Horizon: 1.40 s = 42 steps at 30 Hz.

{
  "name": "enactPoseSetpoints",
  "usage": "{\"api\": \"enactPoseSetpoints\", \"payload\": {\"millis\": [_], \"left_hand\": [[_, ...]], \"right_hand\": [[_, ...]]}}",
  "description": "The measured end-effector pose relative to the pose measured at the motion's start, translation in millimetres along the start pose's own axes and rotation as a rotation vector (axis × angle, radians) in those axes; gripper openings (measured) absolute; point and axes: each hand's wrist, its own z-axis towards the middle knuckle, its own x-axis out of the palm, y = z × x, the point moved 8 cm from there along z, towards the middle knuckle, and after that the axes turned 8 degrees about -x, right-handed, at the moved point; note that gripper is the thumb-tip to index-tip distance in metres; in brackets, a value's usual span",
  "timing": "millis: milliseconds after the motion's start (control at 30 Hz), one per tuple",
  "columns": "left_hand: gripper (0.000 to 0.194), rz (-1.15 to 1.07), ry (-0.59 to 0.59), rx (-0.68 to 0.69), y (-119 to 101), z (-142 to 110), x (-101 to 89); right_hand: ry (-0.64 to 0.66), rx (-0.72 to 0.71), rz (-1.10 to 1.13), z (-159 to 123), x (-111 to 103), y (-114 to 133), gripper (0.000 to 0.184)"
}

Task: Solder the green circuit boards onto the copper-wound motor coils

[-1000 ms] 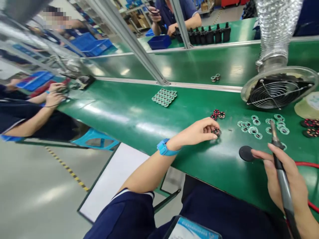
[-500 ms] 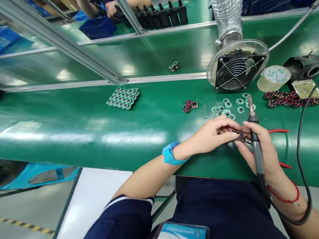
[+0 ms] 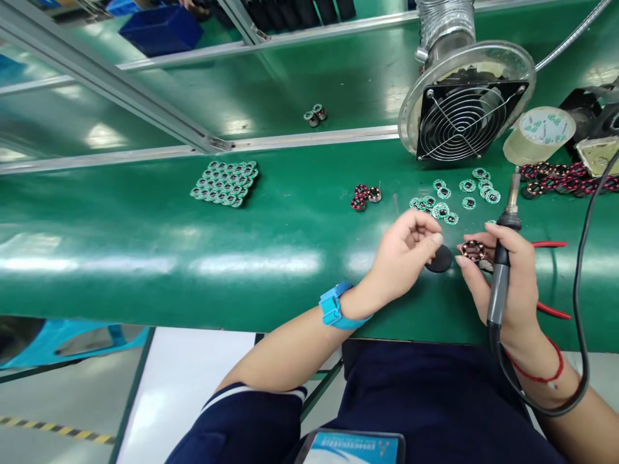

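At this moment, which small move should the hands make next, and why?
Probably the left hand should come across and take the wire-wound ring: the right hand holds both it and the soldering iron, whose metal tip points away from the ring. The left fingertips are close, near the black disc.

The left hand (image 3: 403, 258) pinches its fingertips beside a black disc (image 3: 440, 259) on the green table (image 3: 290, 238), while the right hand (image 3: 515, 283) holds a small copper coil (image 3: 473, 251) and a soldering iron (image 3: 500, 283), near loose round circuit boards (image 3: 440, 211) and a fan (image 3: 457, 122).
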Motion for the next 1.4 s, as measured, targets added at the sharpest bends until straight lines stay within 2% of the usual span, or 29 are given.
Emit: {"api": "enactPoseSetpoints", "payload": {"millis": [67, 133, 233, 300, 367, 533, 600, 800, 933, 1133, 1233, 1300, 1400], "left_hand": [[0.013, -0.018, -0.028, -0.044, 2, 3, -5.5], [0.018, 0.102, 0.03, -0.039, 0, 4, -2.0], [0.014, 0.361, 0.142, 0.043, -7, 1, 9.6], [0.009, 0.443, 0.148, 0.09, -9, -2, 12.7], [0.011, 0.369, 0.146, 0.053, -4, -1, 12.3], [0.021, -0.19, 0.16, -0.312, 28, 3, 11.6], [0.024, -0.305, 0.144, -0.382, 32, 2, 12.6], [0.032, -0.112, 0.203, -0.335, 25, -6, 23.2], [0.026, -0.091, 0.18, -0.328, 25, -8, 21.8], [0.02, -0.315, 0.047, -0.27, 19, -3, 5.8], [0.026, -0.359, 0.135, -0.371, 29, -8, 20.1], [0.027, -0.391, 0.207, -0.45, 36, -13, 32.7], [0.019, -0.466, 0.226, -0.522, 42, -15, 39.7]], "right_hand": [[0.043, -0.068, -0.07, 0, 3, 3, 0.061], [0.103, -0.168, -0.16, 1, 9, 10, 0.06], [0.185, -0.26, -0.238, 0, 17, 15, 0.055], [0.221, -0.271, -0.255, -1, 21, 15, 0.052], [0.212, -0.271, -0.25, -1, 21, 16, 0.052], [0.01, -0.219, -0.084, -1, 4, 16, 0.062], [-0.035, -0.184, -0.025, -2, 1, 12, 0.066], [-0.004, -0.265, -0.097, -4, 6, 13, 0.069], [0.019, -0.295, -0.196, -5, 8, 17, 0.067], [-0.091, -0.224, -0.227, 0, -4, 17, 0.07], [-0.091, -0.221, -0.227, 1, -2, 17, 0.068], [-0.042, -0.211, -0.256, 0, 5, 16, 0.065], [0.052, -0.211, -0.31, 1, 12, 17, 0.059]]}}
